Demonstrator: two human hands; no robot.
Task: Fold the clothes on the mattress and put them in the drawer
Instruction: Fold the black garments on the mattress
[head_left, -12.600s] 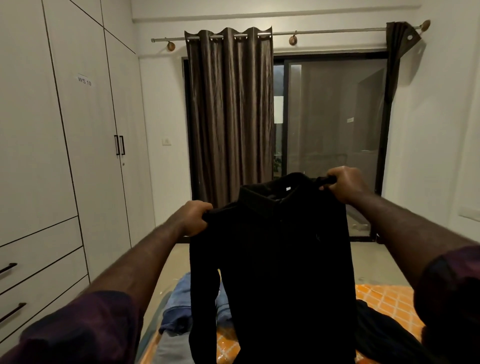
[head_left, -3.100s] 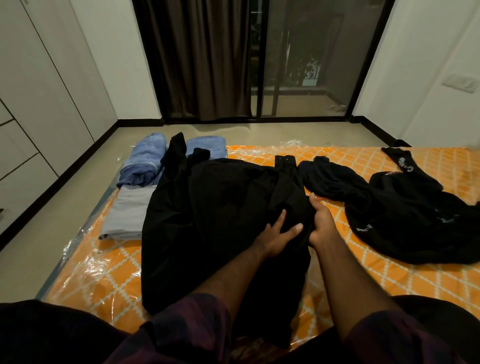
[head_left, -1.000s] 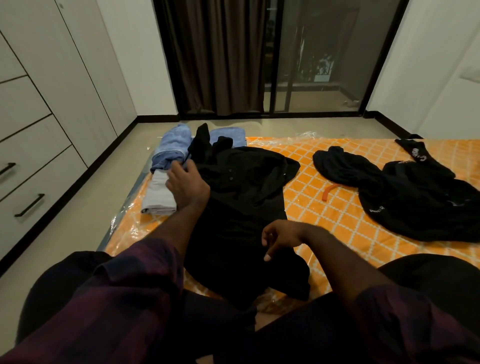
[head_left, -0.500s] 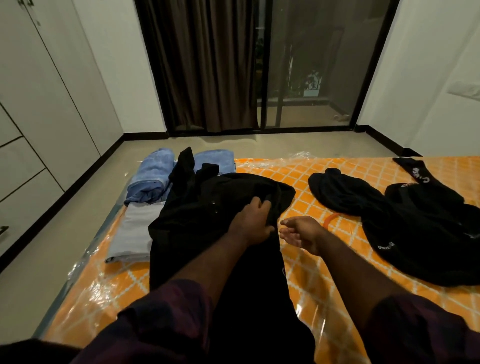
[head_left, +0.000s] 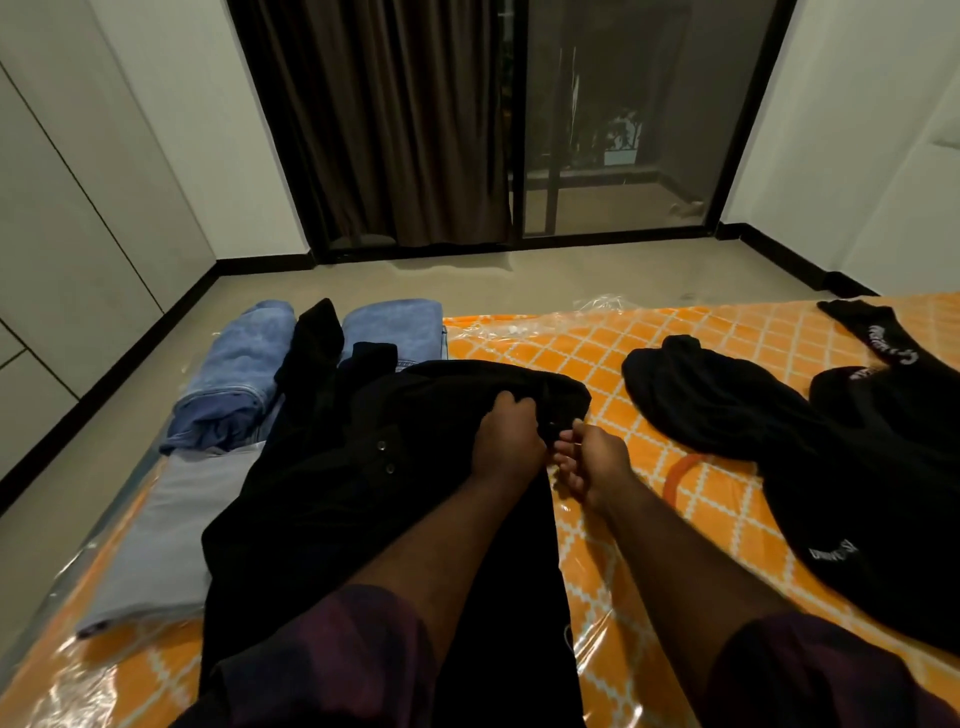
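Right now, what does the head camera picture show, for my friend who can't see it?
Both hands work on a black shirt spread on an orange mattress: the left hand holds its cloth, and the right hand pinches its edge. Folded blue jeans lie left; more black clothes lie right.

My left hand (head_left: 506, 441) covers the black shirt (head_left: 363, 493) where its fingers curl in, so I cannot see the grip. The shirt's hem runs off the bottom edge. The black garment (head_left: 857, 467) is cut by the right edge; its white lettering is too small to read. The grey folded cloth (head_left: 156, 545) tucks under the shirt.
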